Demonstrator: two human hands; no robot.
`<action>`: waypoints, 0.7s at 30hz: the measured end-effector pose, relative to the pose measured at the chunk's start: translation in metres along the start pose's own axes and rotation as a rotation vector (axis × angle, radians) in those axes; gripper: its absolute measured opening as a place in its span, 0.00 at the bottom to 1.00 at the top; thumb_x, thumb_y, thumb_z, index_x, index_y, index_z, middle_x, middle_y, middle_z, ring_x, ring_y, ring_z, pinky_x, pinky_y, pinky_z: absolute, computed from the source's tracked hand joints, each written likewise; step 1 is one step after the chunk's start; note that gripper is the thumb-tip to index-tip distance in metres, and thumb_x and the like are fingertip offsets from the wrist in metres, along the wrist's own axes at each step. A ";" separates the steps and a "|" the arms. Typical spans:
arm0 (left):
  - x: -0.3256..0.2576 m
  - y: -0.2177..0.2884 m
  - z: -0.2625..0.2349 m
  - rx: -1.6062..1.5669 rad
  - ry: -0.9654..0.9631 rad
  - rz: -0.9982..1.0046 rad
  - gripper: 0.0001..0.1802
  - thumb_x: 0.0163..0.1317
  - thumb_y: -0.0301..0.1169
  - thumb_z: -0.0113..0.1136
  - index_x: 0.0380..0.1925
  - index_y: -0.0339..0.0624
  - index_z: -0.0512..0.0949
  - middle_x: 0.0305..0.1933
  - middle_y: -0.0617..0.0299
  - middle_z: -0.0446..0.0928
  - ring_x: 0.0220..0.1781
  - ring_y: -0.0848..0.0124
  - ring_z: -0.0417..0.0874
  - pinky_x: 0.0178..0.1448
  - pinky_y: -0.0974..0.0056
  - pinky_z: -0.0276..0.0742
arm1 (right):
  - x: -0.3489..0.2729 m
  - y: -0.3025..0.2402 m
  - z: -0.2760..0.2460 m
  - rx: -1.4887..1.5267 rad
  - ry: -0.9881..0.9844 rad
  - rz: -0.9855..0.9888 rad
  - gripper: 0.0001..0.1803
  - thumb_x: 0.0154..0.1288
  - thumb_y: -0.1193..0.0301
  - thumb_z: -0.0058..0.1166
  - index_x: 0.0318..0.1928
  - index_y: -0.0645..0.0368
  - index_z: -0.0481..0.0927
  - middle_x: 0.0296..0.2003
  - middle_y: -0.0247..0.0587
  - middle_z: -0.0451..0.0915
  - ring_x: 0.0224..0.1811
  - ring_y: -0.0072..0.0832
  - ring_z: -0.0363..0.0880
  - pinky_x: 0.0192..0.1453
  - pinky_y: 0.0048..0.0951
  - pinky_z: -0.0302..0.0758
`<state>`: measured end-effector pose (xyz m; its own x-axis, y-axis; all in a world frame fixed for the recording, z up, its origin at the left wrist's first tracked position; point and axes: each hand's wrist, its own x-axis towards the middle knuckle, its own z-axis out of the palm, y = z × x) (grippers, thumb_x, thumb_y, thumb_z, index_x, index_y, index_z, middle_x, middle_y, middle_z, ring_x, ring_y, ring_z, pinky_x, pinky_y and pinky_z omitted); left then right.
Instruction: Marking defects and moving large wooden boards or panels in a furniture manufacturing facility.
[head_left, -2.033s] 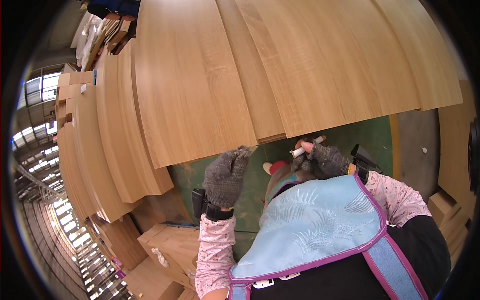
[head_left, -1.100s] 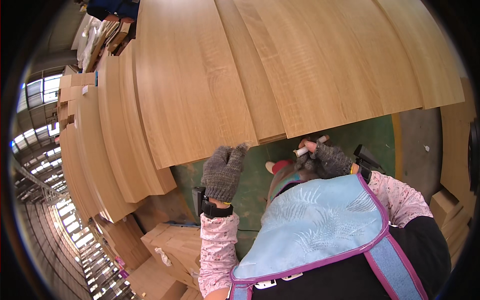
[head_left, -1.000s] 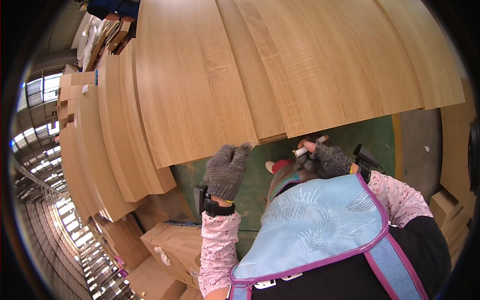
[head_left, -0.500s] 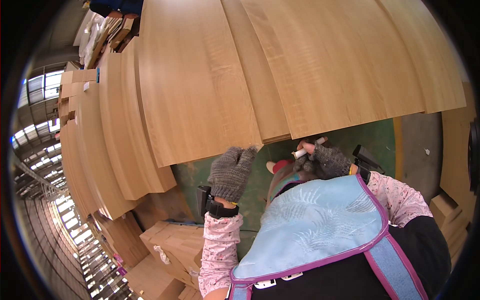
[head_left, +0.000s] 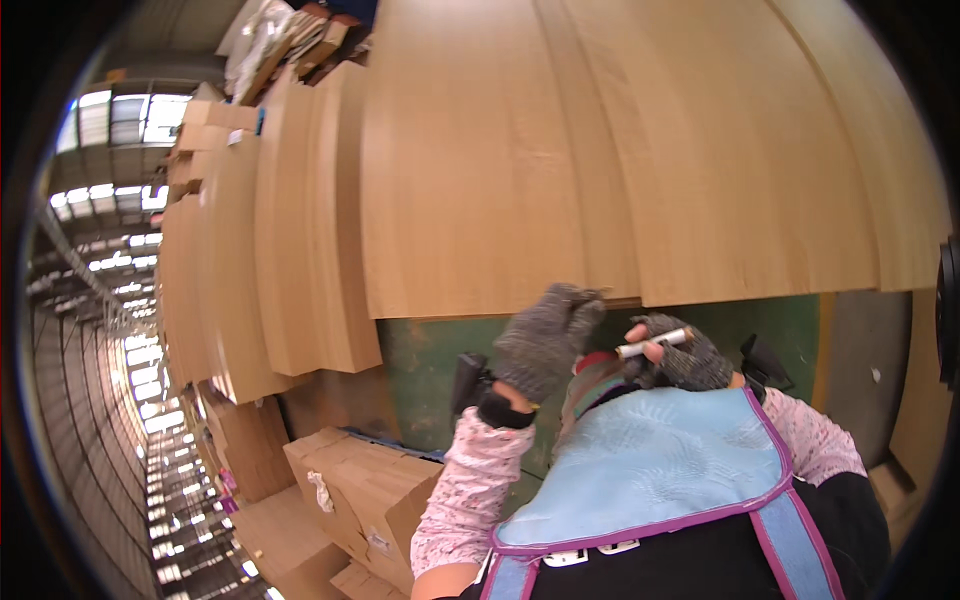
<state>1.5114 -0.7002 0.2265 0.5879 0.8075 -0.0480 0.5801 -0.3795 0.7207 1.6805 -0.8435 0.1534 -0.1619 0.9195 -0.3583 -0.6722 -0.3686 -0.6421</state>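
Observation:
My left hand (head_left: 548, 340), in a grey knitted glove, is at the near edge of a light wood-grain panel (head_left: 470, 200). Its fingers are curled together by the seam where this panel meets a second wood-grain panel (head_left: 740, 180). Whatever the fingertips hold, if anything, is hidden. Just to the right, my right hand (head_left: 690, 358) wears a fingerless grey glove. It is closed around a slim white stick (head_left: 655, 343) with a brownish end, held below the second panel's edge and apart from it.
More wood-grain panels (head_left: 285, 230) stand stacked to the left. Cardboard boxes (head_left: 375, 490) sit at lower left, with a green floor (head_left: 430, 360) between them and the panels. A light blue apron (head_left: 640, 460) covers my front. Wrapped material (head_left: 262, 45) lies at far left.
The view has shifted, so panels and boxes sit differently in it. My left hand has slid rightward along the panel edge toward the seam, nearer my right hand. The white stick stays in my right hand.

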 end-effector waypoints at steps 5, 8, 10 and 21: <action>0.035 -0.045 -0.007 0.023 0.196 -0.106 0.13 0.68 0.34 0.55 0.48 0.40 0.73 0.36 0.61 0.79 0.26 0.74 0.76 0.32 0.67 0.77 | 0.004 -0.002 0.014 -0.031 -0.066 -0.097 0.16 0.68 0.71 0.55 0.54 0.60 0.74 0.39 0.39 0.82 0.36 0.20 0.79 0.39 0.24 0.77; 0.045 -0.069 -0.055 -0.324 0.457 -0.213 0.11 0.70 0.32 0.52 0.50 0.43 0.73 0.41 0.64 0.73 0.36 0.77 0.75 0.33 0.69 0.78 | 0.006 0.003 0.013 -0.289 -0.069 -0.325 0.19 0.66 0.80 0.51 0.57 0.57 0.73 0.43 0.41 0.82 0.42 0.24 0.81 0.43 0.26 0.79; 0.031 -0.146 -0.094 -0.617 0.664 -0.010 0.10 0.69 0.32 0.53 0.47 0.42 0.74 0.42 0.62 0.74 0.39 0.76 0.74 0.42 0.67 0.77 | 0.023 0.005 0.016 -0.873 0.010 -0.847 0.23 0.62 0.83 0.55 0.58 0.56 0.72 0.46 0.44 0.81 0.48 0.27 0.81 0.46 0.27 0.79; 0.013 -0.262 -0.167 -0.174 0.369 -0.259 0.18 0.69 0.44 0.53 0.39 0.37 0.75 0.35 0.55 0.79 0.37 0.63 0.78 0.42 0.59 0.73 | 0.074 0.008 0.092 -1.398 0.811 -0.767 0.28 0.53 0.72 0.63 0.56 0.58 0.71 0.56 0.54 0.73 0.56 0.48 0.75 0.58 0.41 0.73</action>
<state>1.2730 -0.5147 0.1522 0.1791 0.9837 -0.0156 0.5600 -0.0889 0.8237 1.5967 -0.7658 0.1844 0.5114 0.7923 0.3328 0.7013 -0.1609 -0.6945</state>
